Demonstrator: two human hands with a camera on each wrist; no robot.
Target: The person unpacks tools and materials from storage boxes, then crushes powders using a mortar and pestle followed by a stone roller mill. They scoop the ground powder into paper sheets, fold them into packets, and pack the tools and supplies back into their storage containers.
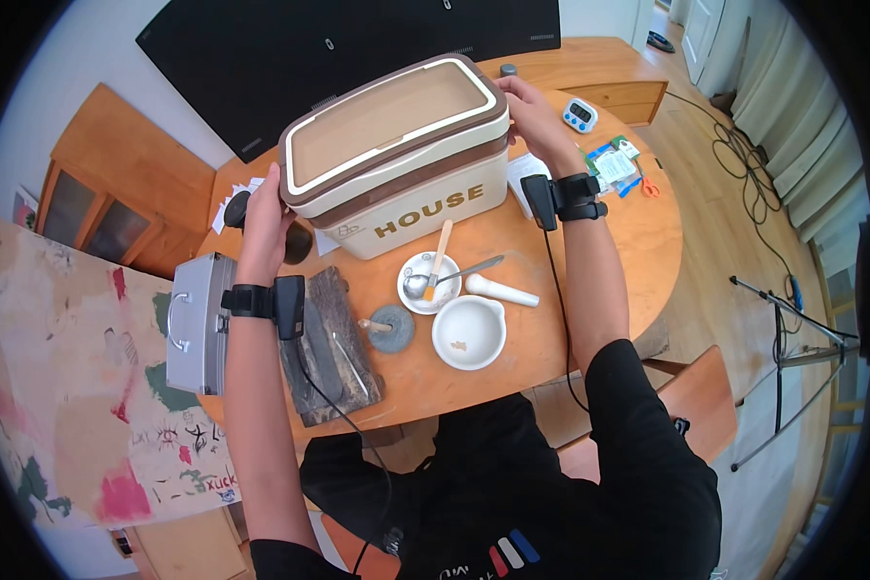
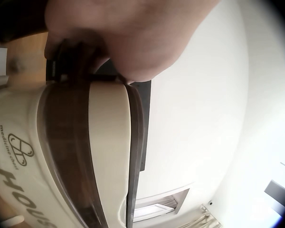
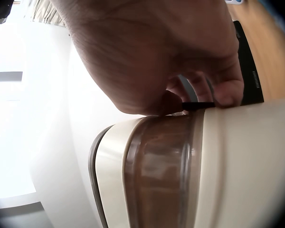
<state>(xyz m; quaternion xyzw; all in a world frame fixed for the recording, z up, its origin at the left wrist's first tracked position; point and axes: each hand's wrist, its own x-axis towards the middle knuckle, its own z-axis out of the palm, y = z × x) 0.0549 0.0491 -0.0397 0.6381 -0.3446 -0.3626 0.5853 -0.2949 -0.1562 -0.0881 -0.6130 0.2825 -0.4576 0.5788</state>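
A cream and brown medicine chest (image 1: 430,174) marked HOUSE stands toward the back of the wooden table, its lid down. At its left end my left hand (image 1: 271,217) grips the side just below the lid; the left wrist view shows that hand (image 2: 128,35) with fingers bent at the brown band. My right hand (image 1: 539,121) holds the opposite end. Seen from the right wrist, the fingers of this hand (image 3: 166,57) curl at a dark part jutting from the chest's side. The far fingertips of the left hand are hidden.
In front of the chest are a white mortar (image 1: 469,333), a pestle (image 1: 503,289), a small dish (image 1: 416,302) with a brush and spoon, a round grey stone (image 1: 392,330) and a dark slab (image 1: 329,348). A silver case (image 1: 198,324) stands left; a timer (image 1: 580,115) lies right.
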